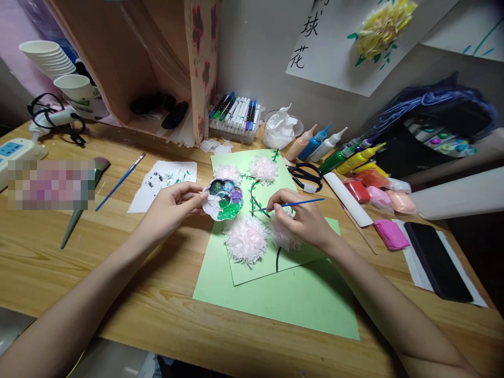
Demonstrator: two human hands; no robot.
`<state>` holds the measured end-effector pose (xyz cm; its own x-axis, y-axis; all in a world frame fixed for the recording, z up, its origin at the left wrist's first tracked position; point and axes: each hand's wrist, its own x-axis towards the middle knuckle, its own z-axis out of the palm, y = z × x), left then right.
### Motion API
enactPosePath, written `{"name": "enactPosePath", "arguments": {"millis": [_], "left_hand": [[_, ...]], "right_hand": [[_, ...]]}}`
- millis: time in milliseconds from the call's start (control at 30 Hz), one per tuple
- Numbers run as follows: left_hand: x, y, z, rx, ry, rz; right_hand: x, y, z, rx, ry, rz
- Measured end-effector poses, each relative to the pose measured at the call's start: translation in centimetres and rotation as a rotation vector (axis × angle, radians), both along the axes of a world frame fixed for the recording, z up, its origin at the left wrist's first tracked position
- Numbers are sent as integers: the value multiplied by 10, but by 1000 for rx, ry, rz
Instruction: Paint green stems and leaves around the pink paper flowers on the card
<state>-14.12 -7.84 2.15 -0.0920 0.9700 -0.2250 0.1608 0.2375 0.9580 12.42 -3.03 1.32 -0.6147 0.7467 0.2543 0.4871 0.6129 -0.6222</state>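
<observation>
My left hand [177,205] pinches the rim of a flower-shaped paint palette [214,211] with green, purple and dark paint in its wells. It is held over the left part of a light green paper [255,270]. Between the thumb and fingers of my right hand [297,215] is a thin blue paintbrush [305,202], its tip at the painted stem and small green leaves. Pale pink tissue flowers [246,241] are fixed on this paper; one is partly covered by my right hand. A second green sheet [307,304] lies underneath.
Scissors [305,176], paint bottles [318,144] and clay packets [380,197] lie right and behind. A phone [437,262] rests at the right edge. Left are a paint-spotted paper [169,176], another blue brush [120,182] and a large brush [76,220]. Markers [236,113] stand at the back.
</observation>
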Motion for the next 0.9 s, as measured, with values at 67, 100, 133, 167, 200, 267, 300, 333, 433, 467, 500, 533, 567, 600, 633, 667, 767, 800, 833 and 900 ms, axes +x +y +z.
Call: {"name": "enactPosePath", "arguments": {"millis": [67, 100, 133, 167, 200, 267, 300, 333, 433, 467, 500, 533, 567, 600, 633, 667, 767, 800, 833, 900], "left_hand": [[0, 0, -1, 1, 0, -4], [-1, 0, -2, 2, -1, -7], [-1, 0, -3, 2, -3, -9], [-1, 1, -3, 1, -7, -14], [-2, 1, -4, 1, -11, -17], [-2, 0, -4, 3, -9, -22], [-2, 0, -4, 6, -4, -24], [-2, 0, -4, 11, 2, -24], [-2, 0, -3, 16, 13, -23], [-1, 0, -2, 15, 13, -23], [-1, 0, -2, 13, 12, -23], [-1, 0, -2, 11, 13, -24], [-1, 0, -2, 10, 14, -23], [-1, 0, -2, 10, 16, -20], [-1, 0, -2, 10, 19, -17], [-1, 0, -2, 11, 21, -13], [-1, 1, -2, 12, 24, -6], [0, 1, -2, 11, 23, -5], [0, 1, -2, 8, 22, -4], [0, 0, -1, 2, 21, 0]], "right_hand": [[0, 0, 0, -4, -4, 2], [0, 0, 0, -7, -7, 2], [1, 1, 0, -8, -10, 2], [1, 1, 1, -9, -14, 3], [2, 1, 2, -9, -18, 3], [3, 1, 3, -5, -25, -3], [3, 1, 4, -1, -23, -8], [3, 1, 4, 4, -17, -16], [2, 1, 3, 13, 4, -26], [2, 1, 2, 11, 8, -19], [1, 1, 1, 6, 7, -11], [0, 1, 1, -1, 5, -5], [0, 1, 0, -6, 2, -2], [-1, 1, -1, -10, -3, -3], [-1, 0, -1, -12, -11, -5], [0, 0, 0, -12, -20, -7], [1, -1, 1, -10, -42, 2], [2, -1, 2, -8, -41, 5], [2, -1, 2, -4, -34, 4], [3, -1, 2, 10, -12, -4]]}}
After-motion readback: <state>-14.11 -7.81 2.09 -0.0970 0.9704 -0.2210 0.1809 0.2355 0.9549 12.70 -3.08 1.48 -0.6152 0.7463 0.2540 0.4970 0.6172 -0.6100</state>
